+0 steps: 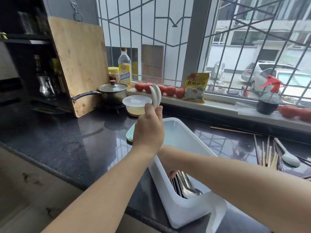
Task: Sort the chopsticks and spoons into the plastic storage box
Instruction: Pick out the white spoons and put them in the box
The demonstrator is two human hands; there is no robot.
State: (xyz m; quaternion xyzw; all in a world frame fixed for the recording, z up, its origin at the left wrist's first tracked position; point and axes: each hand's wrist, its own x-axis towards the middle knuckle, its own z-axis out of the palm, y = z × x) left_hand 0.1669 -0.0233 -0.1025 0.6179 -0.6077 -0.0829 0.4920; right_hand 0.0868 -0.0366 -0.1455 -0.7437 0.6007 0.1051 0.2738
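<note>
**White spoons aloft, box part filled: sorting in progress**

White spoons (155, 96), two nested together, stand upright in the left hand (149, 130) at centre frame, pinched by their handles between thumb and fingers above the far end of the plastic storage box (178, 211). The right hand (170, 169) reaches down inside the box at lower centre, fingers curled against a bundle of metal utensils (186, 185) lying along its floor; whether it grips or merely steadies them cannot be told, the forearm hiding most of it. Unsorted chopsticks (267, 155) and one more white spoon (288, 157) lie on the counter (67, 137) at right of frame, well apart from the box.

Risks noted. The spoons are held by a narrow pinch only; if ceramic, a slip would likely chip them on the stone or the box rim. The crossed arms crowd the box, and a knock from the right forearm could shift it, since its near end sits close to the counter edge. A pale green lid (130, 134) lies just beside the box, under the left wrist.

Surface and room. The counter is dark polished stone, reflective. A wooden cutting board (79, 64) leans at upper left; a lidded saucepan (112, 92) and a plastic tub (136, 105) stand beyond. Tomatoes (170, 90) line the sill below a barred window.
</note>
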